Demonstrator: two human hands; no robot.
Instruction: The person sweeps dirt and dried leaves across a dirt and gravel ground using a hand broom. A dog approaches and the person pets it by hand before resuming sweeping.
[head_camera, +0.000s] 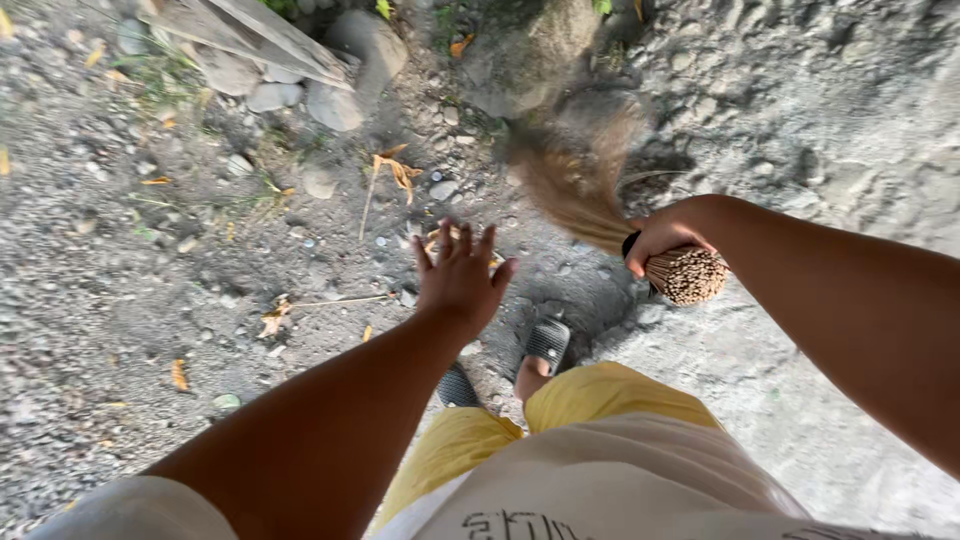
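Observation:
My right hand (668, 233) grips the bound end of a stick broom (690, 273). Its pale bristles (575, 175) fan out, blurred, over the gravel ground near a large stone. My left hand (462, 275) hangs free in front of me with its fingers spread, holding nothing, above the gravel. Below I see my yellow shorts (590, 395) and two dark sandals (545, 345).
Gravel ground (120, 290) carries scattered dry yellow leaves (400, 170) and thin twigs. Rounded stones (335, 100) and a weathered wooden plank (255, 35) lie at the top left. A large rock (525, 55) sits at the top centre. Paler packed dirt (820, 130) spreads to the right.

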